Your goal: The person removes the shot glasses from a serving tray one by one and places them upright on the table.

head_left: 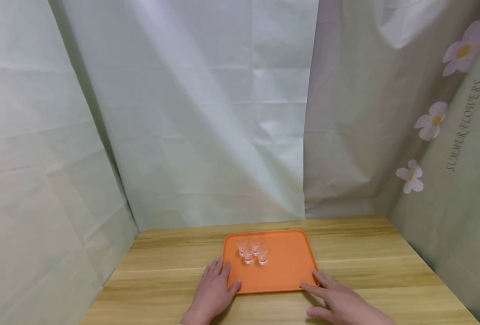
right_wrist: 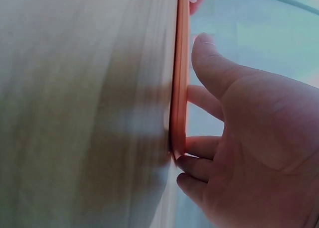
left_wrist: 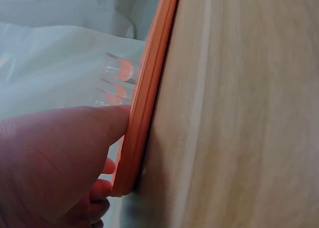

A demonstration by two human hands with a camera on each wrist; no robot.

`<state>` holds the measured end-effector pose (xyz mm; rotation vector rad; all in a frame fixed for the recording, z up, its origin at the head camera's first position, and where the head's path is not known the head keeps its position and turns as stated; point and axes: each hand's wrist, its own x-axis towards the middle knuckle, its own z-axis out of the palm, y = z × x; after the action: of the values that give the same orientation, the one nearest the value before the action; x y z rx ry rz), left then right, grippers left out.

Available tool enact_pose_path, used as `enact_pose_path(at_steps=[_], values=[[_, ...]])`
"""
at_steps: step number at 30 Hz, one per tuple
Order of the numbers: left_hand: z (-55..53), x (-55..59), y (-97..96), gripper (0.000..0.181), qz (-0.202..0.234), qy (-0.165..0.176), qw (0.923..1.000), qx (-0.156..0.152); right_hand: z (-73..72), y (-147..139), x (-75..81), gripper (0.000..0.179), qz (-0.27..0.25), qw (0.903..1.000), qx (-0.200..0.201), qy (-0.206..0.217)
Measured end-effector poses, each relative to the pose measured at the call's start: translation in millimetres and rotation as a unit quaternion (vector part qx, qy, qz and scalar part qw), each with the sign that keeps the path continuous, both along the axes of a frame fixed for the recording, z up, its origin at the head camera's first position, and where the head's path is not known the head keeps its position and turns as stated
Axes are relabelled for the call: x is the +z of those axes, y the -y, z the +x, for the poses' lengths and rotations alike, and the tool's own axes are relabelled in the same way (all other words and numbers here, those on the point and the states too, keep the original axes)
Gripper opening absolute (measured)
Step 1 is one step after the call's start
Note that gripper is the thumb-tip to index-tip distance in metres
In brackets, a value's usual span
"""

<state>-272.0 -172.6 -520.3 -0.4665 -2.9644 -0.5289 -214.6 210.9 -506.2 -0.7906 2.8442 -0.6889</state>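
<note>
An orange tray (head_left: 284,266) lies flat on the wooden table. Several small clear shot glasses (head_left: 262,256) stand upright in a cluster on its left half. My left hand (head_left: 212,290) is at the tray's near left corner, fingers extended along the side. In the left wrist view, the left thumb (left_wrist: 107,121) touches the tray's rim. At the near right corner, my right hand (head_left: 339,300) has its fingertips right at the edge. Its thumb (right_wrist: 209,58) stands off from the tray in the right wrist view.
The wooden table (head_left: 163,257) extends to both sides of the tray. Pale green cloth (head_left: 207,135) hangs behind it. A side cloth (head_left: 463,203) on the right bears printed flowers and lettering, and another cloth (head_left: 41,180) borders the left.
</note>
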Motion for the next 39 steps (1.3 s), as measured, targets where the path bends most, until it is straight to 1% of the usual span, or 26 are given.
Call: enact_pose_path(at_steps=[2, 5, 8, 10, 12, 15, 17, 22, 25, 29, 34, 39], values=[[0.7, -1.7, 0.4, 0.075, 0.018, -0.006, 0.9998, 0.004, -0.5, -1, 0.5, 0.073, 0.001, 1.0, 0.001, -0.009], [2.0, -5.1, 1.4, 0.072, 0.051, -0.022, 0.9984, 0.01, -2.7, 1, 1.1, 0.073, 0.0, 0.9992, 0.001, -0.04], [1.6, -9.8, 2.6, 0.071, 0.079, -0.043, 0.9957, 0.025, -9.3, 8, 1.5, 0.073, -0.001, 0.9964, -0.005, -0.085], [0.1, -12.7, 3.2, 0.07, 0.088, -0.055, 0.9939, 0.037, -14.9, 14, 3.0, 0.073, -0.009, 0.9952, -0.012, -0.097], [-1.6, -14.8, 3.6, 0.07, 0.096, -0.059, 0.9924, 0.05, -20.9, 21, 4.7, 0.074, -0.017, 0.9939, -0.023, -0.106], [-4.0, -17.9, 3.7, 0.067, 0.099, -0.054, 0.9917, 0.062, -27.7, 30, 8.6, 0.072, -0.036, 0.9935, -0.038, -0.101], [-4.8, -19.1, 3.7, 0.065, 0.102, -0.052, 0.9913, 0.064, -31.2, 36, 10.7, 0.072, -0.044, 0.9932, -0.045, -0.099], [-4.9, -22.4, 5.4, 0.056, 0.106, -0.066, 0.9902, 0.063, -42.1, 52, 11.6, 0.07, -0.062, 0.9942, -0.044, -0.077], [-4.4, -23.7, 6.6, 0.052, 0.108, -0.067, 0.9896, 0.067, -50.7, 60, 10.7, 0.07, -0.076, 0.9938, -0.043, -0.068], [-3.8, -23.5, 7.3, 0.05, 0.107, -0.07, 0.9894, 0.069, -61.5, 70, 10.4, 0.068, -0.101, 0.9914, -0.052, -0.064], [-3.5, -23.9, 7.3, 0.047, 0.101, -0.078, 0.9896, 0.066, -75.0, 82, 10.7, 0.066, -0.135, 0.9872, -0.08, -0.032], [-4.8, -28.9, 7.7, 0.047, 0.104, -0.086, 0.9887, 0.064, -87.4, 93, 9.2, 0.065, -0.165, 0.9821, -0.091, -0.012]])
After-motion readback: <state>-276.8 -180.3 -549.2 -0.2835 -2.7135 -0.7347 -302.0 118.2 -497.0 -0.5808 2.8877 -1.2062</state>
